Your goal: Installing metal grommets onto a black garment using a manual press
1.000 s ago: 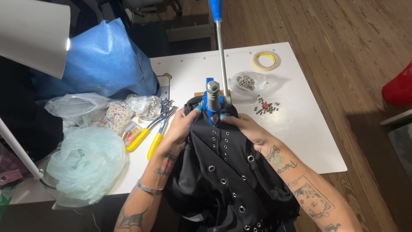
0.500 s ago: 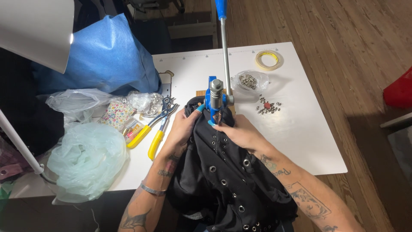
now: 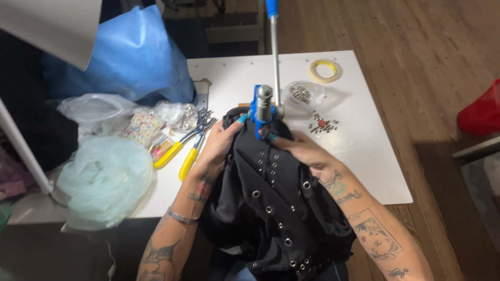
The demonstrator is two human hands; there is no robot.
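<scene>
Surface: white table [image 3: 364,156] across the middle of the frame, on wood flooring that fills the right side.
Left clutter: pale green mesh bundle [image 3: 101,179] at lower left; blue fabric bag [image 3: 133,57] at upper left; clear plastic bags beside it; yellow-handled pliers [image 3: 179,148] left of centre, just beside the left wrist.
Left hand: left hand [image 3: 219,148] lies on the black garment [image 3: 276,208], fingers curled and gripping a fold at the garment's upper left edge, close to the press base.
Garment: black, studded with rows of metal eyelets, running from the press down to the lower centre of the frame; its top edge sits under the press head.
Press: blue hand press [image 3: 262,109] at upper centre, lever standing upright to the top edge.
Right hand: right hand [image 3: 299,151] pressed flat on the garment just right of the press, fingertips pinching fabric at the die.
Right clutter: bag of metal eyelets [image 3: 302,93], loose eyelets [image 3: 323,125], tape roll [image 3: 325,70] at upper right.
Change: against the frame half a second earlier, both hands remain at the press; the right hand has shifted slightly along the fabric; lever unchanged.
</scene>
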